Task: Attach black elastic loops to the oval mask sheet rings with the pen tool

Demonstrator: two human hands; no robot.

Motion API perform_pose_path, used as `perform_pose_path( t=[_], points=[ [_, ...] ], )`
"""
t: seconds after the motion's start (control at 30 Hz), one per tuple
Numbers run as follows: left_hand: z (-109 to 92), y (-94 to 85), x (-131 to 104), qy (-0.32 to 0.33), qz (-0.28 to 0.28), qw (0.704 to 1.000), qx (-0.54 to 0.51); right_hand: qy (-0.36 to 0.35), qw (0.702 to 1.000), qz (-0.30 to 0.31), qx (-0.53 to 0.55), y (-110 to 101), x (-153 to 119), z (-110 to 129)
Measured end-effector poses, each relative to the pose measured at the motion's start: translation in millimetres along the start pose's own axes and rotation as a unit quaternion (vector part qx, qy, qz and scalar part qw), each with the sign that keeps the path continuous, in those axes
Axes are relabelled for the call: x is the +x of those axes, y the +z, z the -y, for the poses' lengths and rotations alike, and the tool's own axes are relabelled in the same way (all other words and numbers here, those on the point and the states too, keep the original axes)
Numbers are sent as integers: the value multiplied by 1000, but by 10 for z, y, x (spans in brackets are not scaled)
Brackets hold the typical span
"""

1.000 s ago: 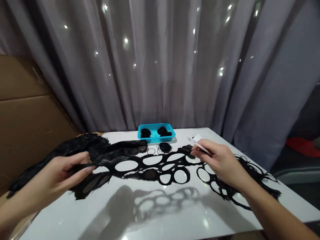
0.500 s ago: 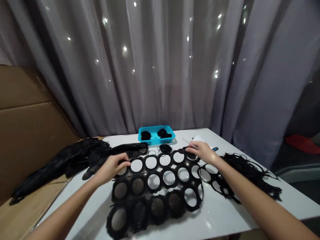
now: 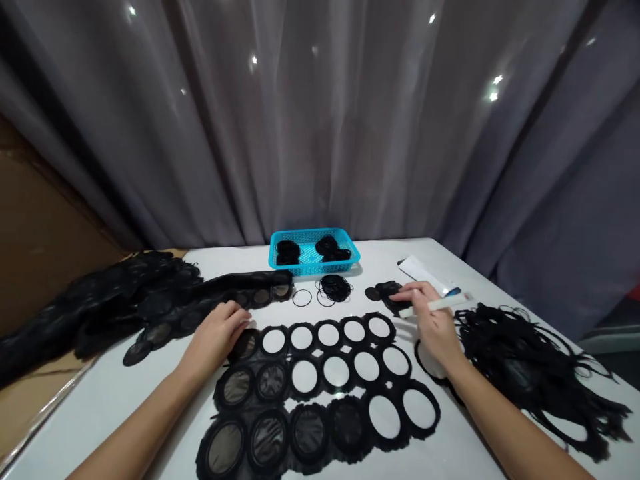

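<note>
The left hand [image 3: 215, 337] rests with released fingers on the black ringed sheet [image 3: 325, 380] mid-worktop, while the right hand [image 3: 430, 320] fingers grasp a white stick [image 3: 435, 305] beside it.

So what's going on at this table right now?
A person has a black mesh sheet of rings spread flat on a white table. Many rings are punched out; those at the lower left still hold mesh. The left hand rests on the sheet's upper left corner. The right hand holds a white tool at the upper right corner. A blue basket with black pieces sits behind, loose rings in front of it, and black scrap lies at right.
</note>
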State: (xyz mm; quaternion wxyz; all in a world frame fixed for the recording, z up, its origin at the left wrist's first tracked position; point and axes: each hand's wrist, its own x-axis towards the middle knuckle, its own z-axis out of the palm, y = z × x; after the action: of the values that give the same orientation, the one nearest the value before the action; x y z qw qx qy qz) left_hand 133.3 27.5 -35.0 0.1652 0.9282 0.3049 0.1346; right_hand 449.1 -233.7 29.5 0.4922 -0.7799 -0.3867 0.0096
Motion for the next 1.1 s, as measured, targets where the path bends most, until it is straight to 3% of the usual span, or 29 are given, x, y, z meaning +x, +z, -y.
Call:
perform_pose_path(
  t=[0.07, 0.1, 0.17, 0.23, 0.37, 0.47, 0.63, 0.87, 1.1],
  points=[
    [-189, -19, -57, 23, -16, 1000, 11, 20, 999, -4, 41, -12, -62, 91],
    [-321, -19, -111, 58, -27, 998, 16, 40, 997, 2, 65, -6, -99, 138],
    [-624, 6, -273, 158, 9, 987, 10, 80, 989, 41, 116, 28, -194, 240],
    [-910, 77, -497, 256, 48, 965, 19, 113, 975, 116, 151, 81, -335, 345],
    [-1207, 332, -965, 368, 5, 925, 94, 196, 914, 295, 201, 203, -731, 487],
    [-1248, 493, -1197, 371, -40, 916, 147, 231, 876, 370, 207, 253, -987, 502],
    [-1333, 539, -1325, 336, -55, 925, 167, 180, 902, 373, 123, 234, -1118, 458],
    [-1433, 635, -1312, 317, -88, 935, 135, 170, 899, 394, 92, 225, -1099, 437],
    [-1493, 491, -1316, 321, -120, 917, 203, 108, 904, 412, 31, 214, -1099, 440]
  ],
)
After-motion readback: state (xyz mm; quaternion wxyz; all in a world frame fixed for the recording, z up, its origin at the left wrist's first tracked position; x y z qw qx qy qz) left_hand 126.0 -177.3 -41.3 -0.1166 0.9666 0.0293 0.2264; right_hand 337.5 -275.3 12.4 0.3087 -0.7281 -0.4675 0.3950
